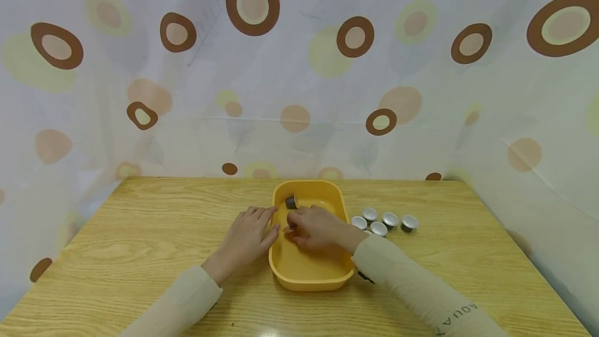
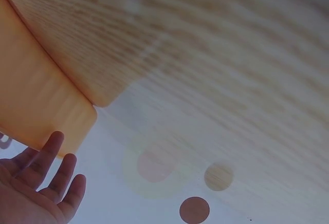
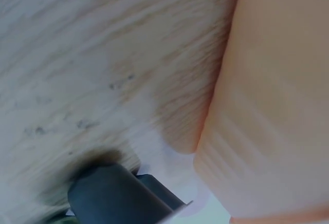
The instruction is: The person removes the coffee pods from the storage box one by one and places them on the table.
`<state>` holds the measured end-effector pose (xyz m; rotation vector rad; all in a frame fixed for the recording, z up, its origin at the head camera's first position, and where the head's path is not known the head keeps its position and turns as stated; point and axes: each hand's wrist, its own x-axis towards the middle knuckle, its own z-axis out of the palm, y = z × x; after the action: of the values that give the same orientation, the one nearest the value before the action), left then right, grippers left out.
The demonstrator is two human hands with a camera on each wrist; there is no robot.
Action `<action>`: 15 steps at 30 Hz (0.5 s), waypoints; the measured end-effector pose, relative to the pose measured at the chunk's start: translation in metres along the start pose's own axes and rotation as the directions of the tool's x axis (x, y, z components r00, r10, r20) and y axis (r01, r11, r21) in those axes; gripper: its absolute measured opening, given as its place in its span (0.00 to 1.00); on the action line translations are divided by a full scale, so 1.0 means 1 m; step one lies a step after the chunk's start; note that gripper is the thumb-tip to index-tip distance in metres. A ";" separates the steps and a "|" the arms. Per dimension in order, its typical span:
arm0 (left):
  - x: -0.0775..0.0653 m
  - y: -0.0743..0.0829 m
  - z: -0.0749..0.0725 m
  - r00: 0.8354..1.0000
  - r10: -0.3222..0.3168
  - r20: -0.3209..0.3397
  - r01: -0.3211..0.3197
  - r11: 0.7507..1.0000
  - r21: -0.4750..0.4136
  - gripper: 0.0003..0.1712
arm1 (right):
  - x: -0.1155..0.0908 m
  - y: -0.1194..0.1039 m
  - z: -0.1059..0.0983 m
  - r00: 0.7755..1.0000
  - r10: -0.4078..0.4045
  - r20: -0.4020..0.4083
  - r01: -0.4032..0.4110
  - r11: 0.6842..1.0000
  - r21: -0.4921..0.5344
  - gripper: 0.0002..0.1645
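Note:
A yellow plastic basin (image 1: 311, 286) stands on the table. My right hand (image 1: 318, 227) reaches down inside it, fingers curled, pinching a small coffee capsule (image 1: 289, 230) mostly hidden by the fingers. Further back in the basin, a dark coffee capsule (image 1: 291, 202) lies on its side near the left wall. My left hand (image 1: 248, 235) rests at the basin's left rim with its fingers extended; the left wrist view shows those fingers spread by the outer wall (image 2: 46, 90).
Right of the basin, several coffee capsules (image 1: 390, 219) with white lids stand on the wooden table (image 1: 178, 222). In the right wrist view, dark capsules (image 3: 115, 196) sit close to the basin's outer wall (image 3: 267, 106). A patterned cloth (image 1: 299, 77) hangs behind the table.

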<state>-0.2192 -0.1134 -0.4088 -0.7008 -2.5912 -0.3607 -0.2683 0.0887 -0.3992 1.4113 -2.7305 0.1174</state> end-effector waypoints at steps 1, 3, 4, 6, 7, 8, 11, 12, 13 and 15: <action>0.000 0.000 0.000 1.000 0.000 -0.001 0.000 1.000 0.001 0.22 | 0.000 0.000 0.000 1.000 0.000 -0.001 0.000 1.000 0.005 0.12; 0.000 0.000 0.000 1.000 0.002 -0.007 -0.002 1.000 0.002 0.21 | -0.001 0.000 -0.002 1.000 -0.001 -0.008 0.001 1.000 0.012 0.11; 0.000 0.000 0.000 1.000 0.005 -0.009 -0.005 1.000 0.004 0.21 | -0.001 0.000 -0.002 1.000 -0.003 -0.013 0.003 1.000 0.012 0.11; 0.000 -0.001 0.001 1.000 0.006 -0.007 -0.006 1.000 0.003 0.21 | -0.001 0.001 -0.002 1.000 -0.006 -0.024 0.006 1.000 0.012 0.11; 0.000 -0.001 0.001 1.000 0.005 -0.005 -0.005 1.000 0.003 0.22 | -0.001 0.001 -0.002 1.000 -0.006 -0.028 0.007 1.000 0.011 0.11; 0.000 -0.001 0.001 1.000 0.005 -0.002 -0.005 1.000 0.003 0.22 | -0.001 0.001 -0.002 1.000 -0.004 -0.031 0.004 1.000 0.011 0.11; 0.000 -0.001 0.001 1.000 0.002 0.003 -0.002 1.000 -0.001 0.22 | -0.001 0.002 -0.001 0.999 0.001 -0.035 0.000 1.000 0.013 0.11; 0.000 -0.001 0.001 1.000 0.002 0.004 -0.002 1.000 -0.001 0.22 | -0.001 0.002 -0.001 0.999 0.000 -0.036 0.000 1.000 0.014 0.11; 0.000 -0.001 0.001 1.000 0.001 0.005 -0.001 1.000 -0.001 0.22 | -0.001 0.002 0.000 0.999 -0.001 -0.038 0.001 1.000 0.014 0.11; 0.000 -0.001 0.001 1.000 0.001 0.007 -0.001 1.000 -0.001 0.22 | -0.001 0.002 0.000 0.999 -0.004 -0.044 0.004 1.000 0.011 0.11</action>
<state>-0.2200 -0.1137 -0.4093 -0.7042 -2.5974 -0.3598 -0.2690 0.0909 -0.3993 1.3997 -2.6963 0.1617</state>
